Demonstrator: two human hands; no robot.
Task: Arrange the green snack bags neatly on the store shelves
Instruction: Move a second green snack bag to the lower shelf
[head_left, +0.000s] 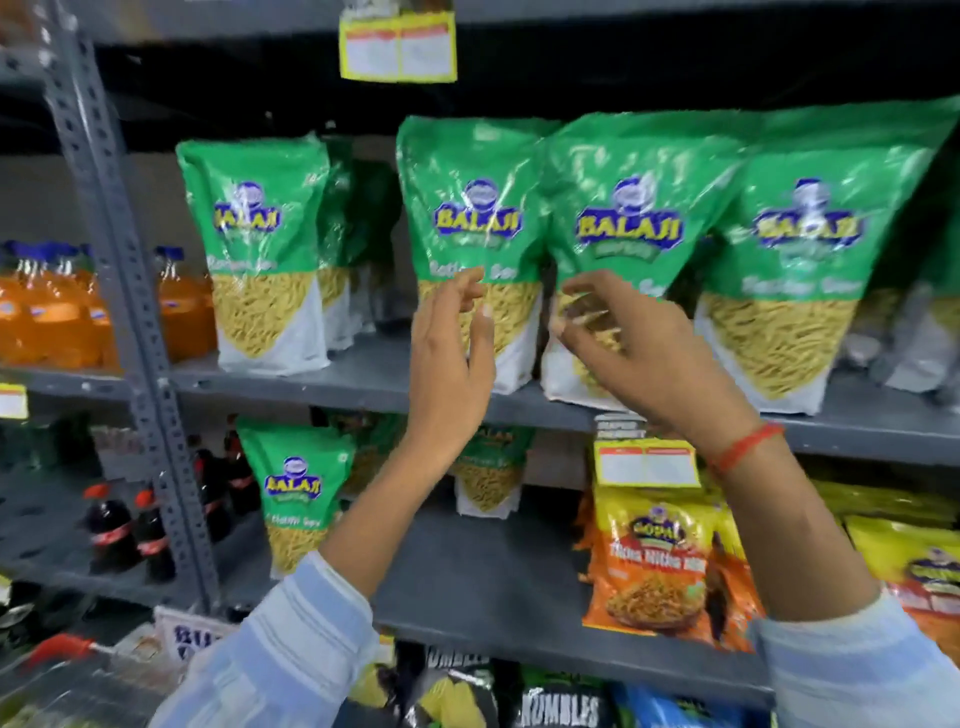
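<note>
Several green snack bags stand upright on the upper grey shelf (363, 382): one at the left (260, 249), one in the middle (470, 223), one right of it (631, 218) and one at the far right (810, 249). More green bags stand behind the left one. My left hand (452, 358) is raised in front of the middle bag, fingers apart, holding nothing. My right hand (639, 348) hovers at the lower front of the neighbouring bag with fingers curled and spread, not gripping it. A smaller green bag (293, 488) stands on the lower shelf.
Orange drink bottles (57, 312) and dark cola bottles (124, 525) fill the left rack beyond a grey upright post (135, 312). Orange and yellow snack bags (665, 561) sit on the lower shelf at the right. Yellow price tags (647, 462) hang from shelf edges.
</note>
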